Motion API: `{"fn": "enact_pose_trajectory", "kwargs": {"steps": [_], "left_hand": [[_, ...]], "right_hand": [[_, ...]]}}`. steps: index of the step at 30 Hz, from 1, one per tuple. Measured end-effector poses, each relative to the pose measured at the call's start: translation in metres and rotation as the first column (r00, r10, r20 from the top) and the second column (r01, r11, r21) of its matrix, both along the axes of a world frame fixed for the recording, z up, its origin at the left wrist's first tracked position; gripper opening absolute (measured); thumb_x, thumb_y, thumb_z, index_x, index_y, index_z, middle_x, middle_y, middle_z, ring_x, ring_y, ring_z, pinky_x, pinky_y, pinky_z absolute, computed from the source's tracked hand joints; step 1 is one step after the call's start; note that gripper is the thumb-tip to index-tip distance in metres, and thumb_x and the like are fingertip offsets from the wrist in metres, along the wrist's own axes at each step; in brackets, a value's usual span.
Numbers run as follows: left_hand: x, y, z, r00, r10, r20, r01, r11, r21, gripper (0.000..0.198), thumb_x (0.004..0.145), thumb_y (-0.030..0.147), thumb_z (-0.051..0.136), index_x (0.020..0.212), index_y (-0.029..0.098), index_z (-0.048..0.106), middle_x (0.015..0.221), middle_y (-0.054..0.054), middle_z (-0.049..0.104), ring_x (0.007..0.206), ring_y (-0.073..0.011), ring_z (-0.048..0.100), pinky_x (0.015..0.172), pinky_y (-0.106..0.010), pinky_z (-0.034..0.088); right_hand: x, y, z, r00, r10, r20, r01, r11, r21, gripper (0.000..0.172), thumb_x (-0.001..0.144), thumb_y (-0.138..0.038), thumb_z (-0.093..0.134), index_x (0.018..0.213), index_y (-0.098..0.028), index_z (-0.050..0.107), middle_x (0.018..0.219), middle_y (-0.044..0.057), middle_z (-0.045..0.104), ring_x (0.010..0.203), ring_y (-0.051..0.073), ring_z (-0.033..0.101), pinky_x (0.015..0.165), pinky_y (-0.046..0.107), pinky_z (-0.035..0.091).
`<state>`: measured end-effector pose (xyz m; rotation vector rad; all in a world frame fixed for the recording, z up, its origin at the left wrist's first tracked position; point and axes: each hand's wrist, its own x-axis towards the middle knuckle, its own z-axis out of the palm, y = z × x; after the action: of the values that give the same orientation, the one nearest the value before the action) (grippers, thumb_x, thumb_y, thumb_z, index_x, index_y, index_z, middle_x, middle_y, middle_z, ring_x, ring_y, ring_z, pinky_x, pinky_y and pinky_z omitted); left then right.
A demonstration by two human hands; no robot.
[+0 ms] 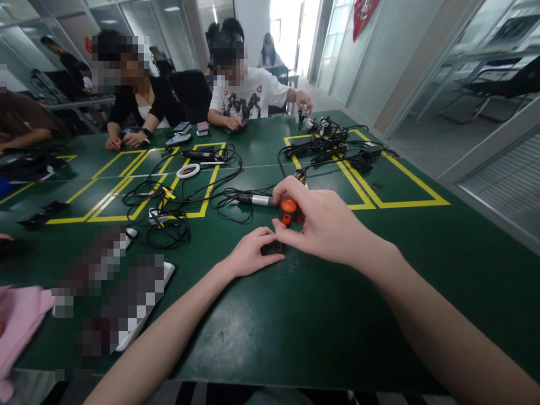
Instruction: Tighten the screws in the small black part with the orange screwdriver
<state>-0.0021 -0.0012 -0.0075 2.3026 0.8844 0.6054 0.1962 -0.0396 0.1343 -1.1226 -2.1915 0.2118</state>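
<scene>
My right hand (323, 222) grips a screwdriver (289, 208) by its orange-and-black handle, the orange end facing me. Its shaft is hidden behind the fingers. Low on the green table, my left hand (252, 252) pinches a small dark part (278, 246) between thumb and fingers. That part sits right below the screwdriver, too small and covered to name; whether the tip touches it cannot be seen. Just beyond both hands lies a silver-and-black cylindrical tool (256, 199) with a coiled black cable.
Black cables (169, 230) and a white ring (188, 171) lie left of centre. More dark cabled tools (320, 145) are heaped at the far right within yellow tape (413, 203). Blurred-out flat items (145, 304) lie near left. Across the table (236, 343), several people sit, one in a white shirt (270, 93).
</scene>
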Motion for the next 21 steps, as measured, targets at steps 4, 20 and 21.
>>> {"fn": "enact_pose_trajectory", "kwargs": {"steps": [4, 20, 21], "left_hand": [[0.0, 0.001, -0.004, 0.999, -0.007, 0.034, 0.006, 1.0, 0.015, 0.034, 0.09, 0.036, 0.083, 0.118, 0.018, 0.077, 0.127, -0.012, 0.074, 0.119, -0.03, 0.069, 0.104, -0.042, 0.057], [0.001, 0.001, -0.002, 0.999, -0.016, 0.041, 0.015, 0.999, 0.031, 0.027, 0.093, 0.033, 0.079, 0.116, 0.02, 0.076, 0.118, -0.008, 0.072, 0.109, -0.0244, 0.069, 0.1, -0.037, 0.057], [0.001, 0.001, -0.002, 0.999, -0.015, 0.037, 0.014, 0.999, 0.032, 0.028, 0.093, 0.033, 0.08, 0.117, 0.021, 0.076, 0.117, -0.008, 0.072, 0.109, -0.0243, 0.068, 0.1, -0.037, 0.057]], "right_hand": [[-0.009, 0.005, -0.025, 0.973, 0.033, -0.229, -0.065, 0.989, -0.134, 0.018, 0.084, -0.027, 0.065, 0.075, -0.022, 0.051, 0.062, -0.005, 0.051, 0.056, 0.012, 0.044, 0.059, 0.026, 0.032], [-0.014, -0.011, -0.103, 0.757, -0.166, -0.632, -0.051, 0.949, -0.31, 0.033, 0.087, -0.035, 0.074, 0.066, -0.021, 0.053, 0.061, -0.003, 0.051, 0.055, 0.012, 0.046, 0.054, 0.026, 0.038], [-0.013, -0.011, -0.103, 0.751, -0.179, -0.636, -0.039, 0.949, -0.312, 0.034, 0.086, -0.036, 0.074, 0.064, -0.021, 0.052, 0.059, -0.005, 0.048, 0.054, 0.011, 0.042, 0.052, 0.026, 0.035]]}}
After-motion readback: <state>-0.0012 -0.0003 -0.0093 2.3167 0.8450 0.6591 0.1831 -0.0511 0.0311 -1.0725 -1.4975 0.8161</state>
